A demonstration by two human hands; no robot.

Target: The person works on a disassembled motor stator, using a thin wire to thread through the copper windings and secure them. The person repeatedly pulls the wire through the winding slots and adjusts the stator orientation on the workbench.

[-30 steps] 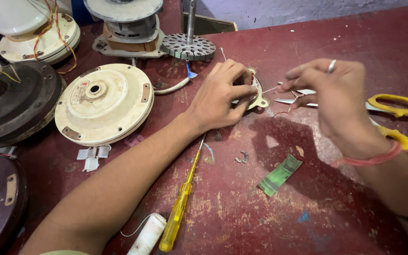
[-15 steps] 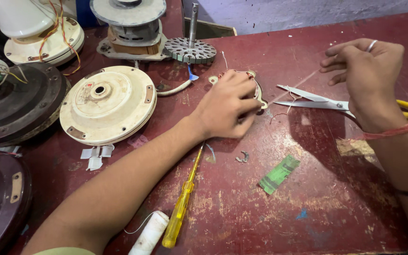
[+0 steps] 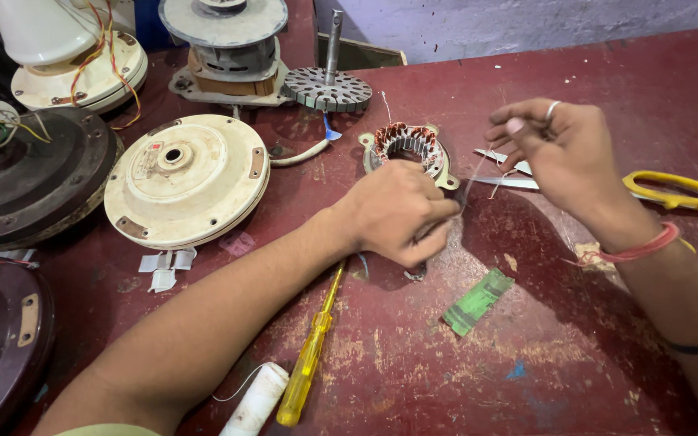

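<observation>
While the left hand pinches a thin wire just below the motor winding at table centre, the right hand grips the wire's upper end, fingers closed, w/ yellow scissors just behind; yellow screwdriver lies nr the left forearm.

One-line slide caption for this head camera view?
Left hand and right hand stretch a thin wire beside a small copper-wound stator ring on a red workbench.

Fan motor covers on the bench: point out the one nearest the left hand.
The cream round cover, lying flat just beside the left hand's forearm. The dark brown covers sit farther off at the bench's edge.
</observation>
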